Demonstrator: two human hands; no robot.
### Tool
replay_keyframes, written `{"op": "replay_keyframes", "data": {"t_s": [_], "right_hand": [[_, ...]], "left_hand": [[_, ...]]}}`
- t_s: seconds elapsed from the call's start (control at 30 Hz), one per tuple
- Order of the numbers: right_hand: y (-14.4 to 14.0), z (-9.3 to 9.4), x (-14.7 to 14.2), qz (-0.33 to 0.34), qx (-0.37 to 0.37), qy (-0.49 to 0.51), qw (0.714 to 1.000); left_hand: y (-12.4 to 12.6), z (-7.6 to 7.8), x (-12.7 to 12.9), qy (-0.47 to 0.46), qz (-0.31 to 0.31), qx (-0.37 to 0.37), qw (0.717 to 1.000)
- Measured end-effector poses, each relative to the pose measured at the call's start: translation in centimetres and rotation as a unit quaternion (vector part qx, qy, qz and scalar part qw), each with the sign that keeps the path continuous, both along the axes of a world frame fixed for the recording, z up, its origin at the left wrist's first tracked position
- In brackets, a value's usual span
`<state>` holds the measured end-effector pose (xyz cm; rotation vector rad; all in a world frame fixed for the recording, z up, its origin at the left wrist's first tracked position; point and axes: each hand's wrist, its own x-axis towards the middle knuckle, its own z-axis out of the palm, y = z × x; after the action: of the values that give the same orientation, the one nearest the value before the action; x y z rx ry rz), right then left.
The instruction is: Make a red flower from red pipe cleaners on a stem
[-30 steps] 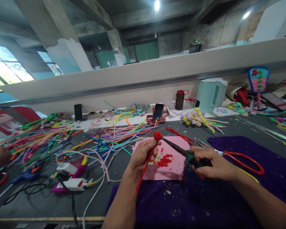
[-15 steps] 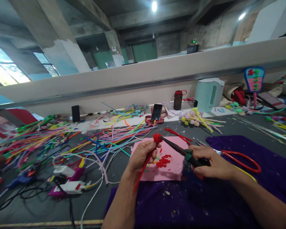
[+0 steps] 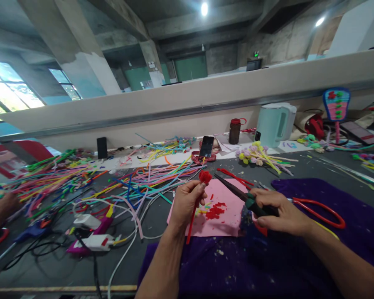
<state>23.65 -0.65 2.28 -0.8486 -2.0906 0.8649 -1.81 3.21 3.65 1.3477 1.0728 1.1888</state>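
Note:
My left hand (image 3: 187, 203) pinches a red pipe-cleaner flower (image 3: 205, 177) just below its fuzzy head, and the red stem hangs down beside the wrist. My right hand (image 3: 279, 211) is wrapped around the dark handles of long-nose pliers (image 3: 232, 187). Their tips point at the flower head with a small gap between, and whether the jaws are parted is hard to see. Beneath both hands lies a pink sheet (image 3: 229, 226) with red fuzzy clippings (image 3: 215, 211) and a few yellow and green bits on it.
Red-handled scissors (image 3: 326, 214) rest on a purple cloth (image 3: 299, 187) at right. Many coloured pipe cleaners (image 3: 162, 172), a power strip (image 3: 102, 230) and cables spread leftward. Behind stand a phone (image 3: 206, 146), bottle (image 3: 234, 132) and kettle (image 3: 274, 124). Another person's hand (image 3: 3, 207) shows far left.
The plier tips have come away from the red flower, leaving a gap. The flower head has tipped and its stem hangs steeper. The other person's hand has come further into view.

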Motion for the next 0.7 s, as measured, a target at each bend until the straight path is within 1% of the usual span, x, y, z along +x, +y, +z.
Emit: {"op": "replay_keyframes", "data": {"t_s": [0.13, 0.37, 0.57, 0.7], "right_hand": [[-0.5, 0.3, -0.4, 0.005, 0.022, -0.010, 1.000], [-0.9, 0.7, -1.3, 0.000, 0.048, -0.059, 0.997], [-1.0, 0.9, -1.3, -0.012, 0.063, -0.063, 0.996], [-0.9, 0.9, -1.2, -0.012, 0.063, -0.065, 0.996]], "left_hand": [[-0.1, 0.0, -0.1, 0.006, -0.005, 0.006, 1.000], [-0.1, 0.1, 0.0, 0.026, 0.008, 0.019, 0.999], [-0.1, 0.0, -0.1, 0.032, 0.020, 0.021, 0.999], [-0.2, 0.1, 0.0, 0.052, 0.031, 0.029, 0.998]]}}
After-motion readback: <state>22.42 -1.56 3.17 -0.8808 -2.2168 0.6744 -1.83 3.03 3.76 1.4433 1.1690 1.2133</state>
